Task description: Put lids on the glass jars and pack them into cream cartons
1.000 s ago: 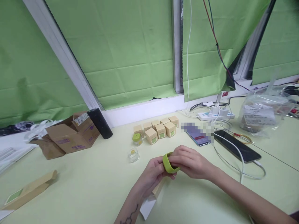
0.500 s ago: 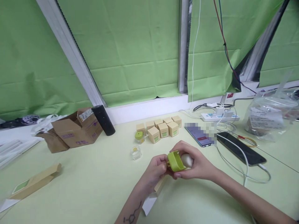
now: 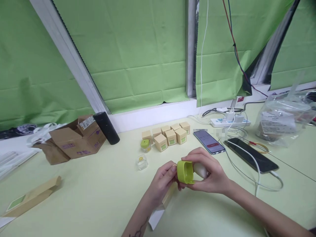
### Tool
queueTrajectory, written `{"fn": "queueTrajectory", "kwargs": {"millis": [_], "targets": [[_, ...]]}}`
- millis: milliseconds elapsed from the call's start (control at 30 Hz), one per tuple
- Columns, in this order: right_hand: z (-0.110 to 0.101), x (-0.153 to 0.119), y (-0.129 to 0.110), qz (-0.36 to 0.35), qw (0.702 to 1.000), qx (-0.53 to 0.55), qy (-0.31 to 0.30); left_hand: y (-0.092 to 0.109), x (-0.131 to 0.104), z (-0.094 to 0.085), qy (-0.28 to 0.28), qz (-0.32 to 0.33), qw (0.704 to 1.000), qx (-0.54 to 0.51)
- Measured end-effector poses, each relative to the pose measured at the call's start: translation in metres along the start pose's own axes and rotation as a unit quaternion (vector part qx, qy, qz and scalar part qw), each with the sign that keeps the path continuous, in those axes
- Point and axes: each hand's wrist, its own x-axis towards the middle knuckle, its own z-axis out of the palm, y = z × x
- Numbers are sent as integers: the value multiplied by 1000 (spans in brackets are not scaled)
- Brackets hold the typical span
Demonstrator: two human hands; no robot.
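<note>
A hollow lime-green case cover (image 3: 181,171) is held above the table, its opening facing right and towards me. My left hand (image 3: 163,181) pinches the cover's left side, where a small loop shows. With fingers above and thumb below, my right hand (image 3: 209,171) grips a smooth whitish rounded case (image 3: 201,170), partly hidden by the palm, and also touches the cover's edge. The whitish case sits beside the opening. Under my hands lies a folded tan card box (image 3: 169,196) with a white flap. Beyond them stand a clear little container (image 3: 142,162) and a green-topped one (image 3: 145,145).
Several small tan boxes (image 3: 170,137) cluster at the back. Two phones (image 3: 209,142), a power strip (image 3: 229,122) and loose white cables lie to the right, near a plastic bag (image 3: 278,123). Leftward are an open carton (image 3: 77,141), a black cylinder (image 3: 106,128) and a flattened tan box (image 3: 34,196).
The green cover has turned, so more of its hollow inside faces me. My right hand and the whitish case have shifted slightly right. The whole view has moved a little.
</note>
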Motion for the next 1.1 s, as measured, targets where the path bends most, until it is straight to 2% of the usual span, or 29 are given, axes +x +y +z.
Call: {"fn": "queueTrajectory", "kwargs": {"millis": [100,233,400,533,633,767,833,967,1100], "targets": [[2,-1,-2,-4,1000,-13,14,2,1,3,28,22,999,4],[10,-4,3,73,996,-48,-3,0,3,15,90,27,995,-16],[17,-7,11,149,985,-81,-19,-7,2,29,104,8,991,-89],[16,-7,10,188,979,6,-77,-8,5,22,144,15,983,-113],[11,-7,10,212,972,84,-53,-5,9,12,185,19,976,-113],[4,-4,11,154,984,83,12,-1,9,6,164,-47,980,-105],[2,-2,11,103,993,58,-7,-1,8,8,131,-71,985,-85],[5,-2,12,-18,993,-71,-97,-6,7,11,60,-97,993,-35],[12,-5,17,-50,980,-152,-116,-12,7,9,32,-88,996,7]]}}
